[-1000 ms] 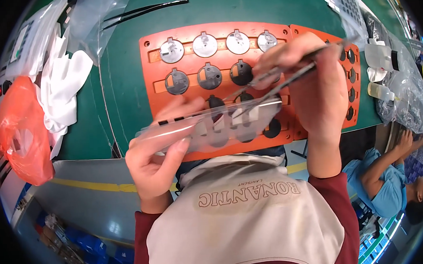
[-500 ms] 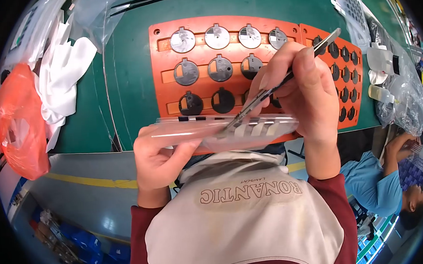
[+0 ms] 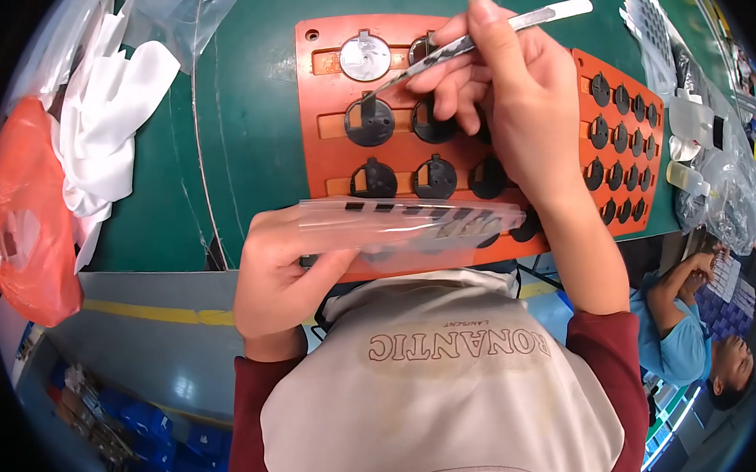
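Observation:
My right hand grips metal tweezers between thumb and fingers, above the orange tray. Their tips point down at the tab of a round black disc in the second row, left column. A small dark strip shows under the tips; whether they pinch it, I cannot tell. At the tray's near edge, my left hand pinches a clear plastic sheet that bears a row of dark and pale strips. The upper-left disc has a shiny, light face. My right hand hides several other discs.
A second orange tray of black discs lies to the right. Bottles and clear plastic bags lie beyond it. White cloth and a red plastic bag are at the left. A person in blue works at the far right.
My right hand has moved up, taking the tweezer tips from the plastic sheet to the second-row left disc. The left hand still holds the sheet. The view has shifted slightly.

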`<state>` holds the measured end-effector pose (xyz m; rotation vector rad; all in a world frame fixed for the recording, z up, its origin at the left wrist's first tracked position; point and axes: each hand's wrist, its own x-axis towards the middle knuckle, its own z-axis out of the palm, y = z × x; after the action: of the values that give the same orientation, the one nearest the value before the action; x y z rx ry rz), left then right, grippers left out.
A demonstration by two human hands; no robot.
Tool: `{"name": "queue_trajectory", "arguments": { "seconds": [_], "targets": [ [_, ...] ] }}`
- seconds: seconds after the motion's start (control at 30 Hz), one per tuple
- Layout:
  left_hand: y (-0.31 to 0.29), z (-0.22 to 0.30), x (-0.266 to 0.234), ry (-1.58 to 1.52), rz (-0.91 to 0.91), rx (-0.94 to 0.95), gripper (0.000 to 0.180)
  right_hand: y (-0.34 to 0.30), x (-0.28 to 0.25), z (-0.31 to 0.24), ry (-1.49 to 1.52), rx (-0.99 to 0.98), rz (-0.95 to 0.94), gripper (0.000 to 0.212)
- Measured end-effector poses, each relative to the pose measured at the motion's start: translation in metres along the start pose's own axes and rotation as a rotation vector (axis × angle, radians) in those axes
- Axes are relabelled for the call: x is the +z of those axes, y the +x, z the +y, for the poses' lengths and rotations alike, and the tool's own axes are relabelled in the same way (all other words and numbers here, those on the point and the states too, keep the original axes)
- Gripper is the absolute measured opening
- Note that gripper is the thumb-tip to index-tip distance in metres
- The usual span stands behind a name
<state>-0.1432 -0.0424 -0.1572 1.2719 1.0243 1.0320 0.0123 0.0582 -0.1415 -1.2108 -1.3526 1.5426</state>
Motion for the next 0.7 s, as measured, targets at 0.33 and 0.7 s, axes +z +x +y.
{"name": "queue_trajectory", "arguments": {
  "seconds": [0.33, 0.7],
  "targets": [
    [0.002, -0.02, -0.015, -0.014, -0.081, 0.033, 0.026, 0.005, 0.008, 0.011, -0.004, 0.011, -0.017, 0.03],
    [0.005, -0.022, -0.018, -0.108, -0.117, 0.003, 0.025, 0.005, 0.009, 0.012, -0.091, 0.013, 0.001, 0.031]
  ]
}}
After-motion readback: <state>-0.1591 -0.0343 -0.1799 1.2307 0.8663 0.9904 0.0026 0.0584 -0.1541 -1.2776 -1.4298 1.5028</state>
